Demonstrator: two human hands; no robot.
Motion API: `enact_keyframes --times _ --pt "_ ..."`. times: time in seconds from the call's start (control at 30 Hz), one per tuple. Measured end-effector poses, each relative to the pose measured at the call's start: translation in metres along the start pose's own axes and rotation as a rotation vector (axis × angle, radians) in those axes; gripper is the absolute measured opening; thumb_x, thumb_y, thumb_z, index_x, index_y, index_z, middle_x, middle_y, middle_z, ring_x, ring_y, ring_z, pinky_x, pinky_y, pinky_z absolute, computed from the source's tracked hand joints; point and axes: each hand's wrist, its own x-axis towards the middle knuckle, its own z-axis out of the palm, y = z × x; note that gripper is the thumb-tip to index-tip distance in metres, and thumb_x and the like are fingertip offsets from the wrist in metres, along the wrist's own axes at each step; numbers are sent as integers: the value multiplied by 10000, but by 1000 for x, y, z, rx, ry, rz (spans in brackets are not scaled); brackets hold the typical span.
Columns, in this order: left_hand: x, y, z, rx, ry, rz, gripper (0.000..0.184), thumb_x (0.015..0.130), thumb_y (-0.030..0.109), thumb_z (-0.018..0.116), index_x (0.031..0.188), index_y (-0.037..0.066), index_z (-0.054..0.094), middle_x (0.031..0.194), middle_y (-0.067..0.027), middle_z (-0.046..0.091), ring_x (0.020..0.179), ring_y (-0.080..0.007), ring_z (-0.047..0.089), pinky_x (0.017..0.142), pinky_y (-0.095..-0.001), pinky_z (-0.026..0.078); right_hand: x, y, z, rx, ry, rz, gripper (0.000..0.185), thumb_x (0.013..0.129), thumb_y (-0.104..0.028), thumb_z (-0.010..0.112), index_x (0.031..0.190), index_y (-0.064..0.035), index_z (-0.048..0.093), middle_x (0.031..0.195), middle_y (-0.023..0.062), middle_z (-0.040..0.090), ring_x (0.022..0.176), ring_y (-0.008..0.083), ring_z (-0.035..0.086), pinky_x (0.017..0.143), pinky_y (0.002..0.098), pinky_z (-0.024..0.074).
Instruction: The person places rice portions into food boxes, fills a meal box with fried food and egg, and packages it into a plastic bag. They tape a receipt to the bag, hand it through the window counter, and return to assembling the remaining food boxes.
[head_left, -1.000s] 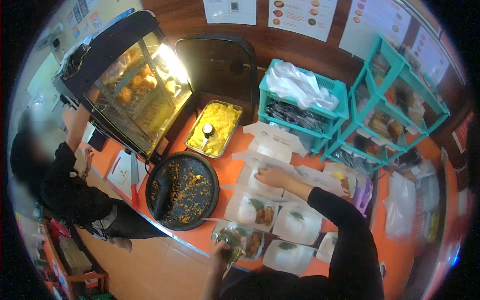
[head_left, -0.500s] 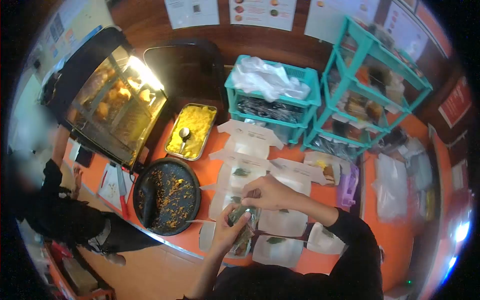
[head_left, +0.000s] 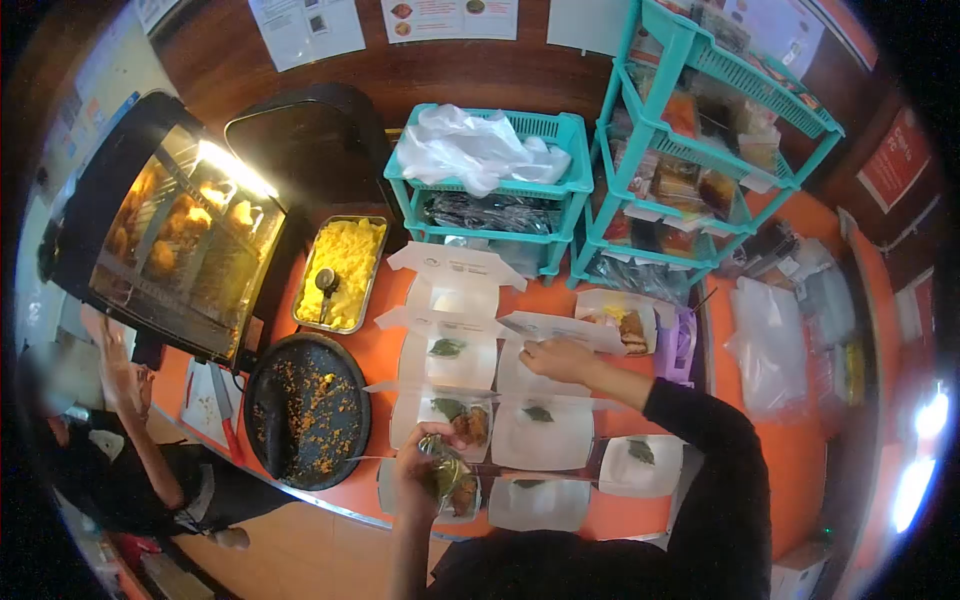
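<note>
At the far left, another person (head_left: 150,470) in dark clothes stands by the table (head_left: 622,515), near a lit glass cabinet (head_left: 180,235) with browned food inside. Right of the person, a knife (head_left: 226,412) with a red handle lies on a white cutting board (head_left: 205,405). Next comes a black stone bowl (head_left: 345,415) scattered with orange-brown crumbs, a thick pestle (head_left: 270,425) leaning inside its left part. Behind the bowl, a metal tray (head_left: 374,288) is full of yellow food, with a spoon (head_left: 325,284) resting in it. Farther right, the left hand (head_left: 412,468) grasps a clear bag (head_left: 443,475) of green leaves above the nearest open box of the left column. In that column, the second box from the front (head_left: 410,415) contains a leaf and brown food, and the one behind it (head_left: 462,372) has a leaf. Behind the boxes, a low teal rack (head_left: 570,170) bears crumpled white bags (head_left: 470,150). The right hand (head_left: 558,361), fingers bent together, is over the back of the right column; whether it pinches anything cannot be told. Just in front of it, an open box (head_left: 550,450) has one leaf. Farther right are a small box (head_left: 625,480) with a leaf, a box (head_left: 594,303) of yellow and brown food, a purple holder (head_left: 681,350), a tall teal rack (head_left: 655,145) and clear plastic bags (head_left: 775,350).
</note>
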Motion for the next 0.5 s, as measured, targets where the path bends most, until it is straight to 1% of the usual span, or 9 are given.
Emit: enact_keyframes --times 0.07,0.13,0.17,0.23,0.3,0.33,0.4,0.43,0.5 --pt "4 -6 -6 25 24 9 288 761 113 476 1026 15 528 800 -143 610 589 -215 597 428 -272 458 6 8 51 54 -59 76 147 844 -92 547 959 -10 588 898 183 631 775 342 674 640 460 552" --pt "6 -12 -14 89 65 18 390 671 81 459 1055 24 499 803 -139 594 569 -228 596 389 -281 440 5 8 55 111 -119 154 163 859 -101 534 983 -12 591 906 198 630 794 360 674 655 485 552" --pt "6 -14 -15 91 59 13 390 671 81 459 1055 24 499 803 -139 594 569 -228 596 389 -281 440 2 10 56 259 -173 246 180 851 -111 531 982 -10 600 945 214 639 821 380 672 682 500 546" --pt "3 -12 -11 48 82 14 429 706 -5 450 1132 28 493 945 -166 609 814 -253 634 737 -367 563 -1 5 29 407 -227 339 197 842 -122 529 982 -8 608 984 230 649 848 400 669 710 515 539" --pt "6 -10 3 74 107 29 449 736 -36 460 1176 48 470 991 -166 608 867 -250 633 778 -367 557 -5 -6 -32 453 -195 463 242 872 -159 511 1028 -10 621 978 212 660 862 415 660 760 525 528" --pt "8 -9 11 99 132 49 476 766 -67 471 1221 68 447 1036 -166 607 921 -246 632 819 -367 552 -7 -4 -49 457 -199 463 242 872 -159 511 1028 -10 621 978 212 660 862 415 660 760 525 528" --pt "12 -6 24 102 105 76 462 809 -59 491 1246 80 431 1077 -165 600 963 -242 624 839 -364 545 -12 1 -80 517 -39 363 335 934 -198 500 1223 -44 570 965 217 661 861 347 675 717 444 531" --pt "15 -4 30 103 74 109 451 853 -52 510 1270 91 414 1117 -164 592 1005 -238 617 860 -362 538 -14 0 -98 516 -37 363 335 934 -198 500 1223 -44 570 965 217 661 861 347 675 717 444 531" --pt "23 -3 42 98 57 139 428 891 -35 531 1278 102 409 1125 -149 595 1019 -226 613 861 -353 539 -19 -8 -132 911 127 325 373 939 -287 541 1228 -52 549 936 184 671 846 259 685 712 388 524"
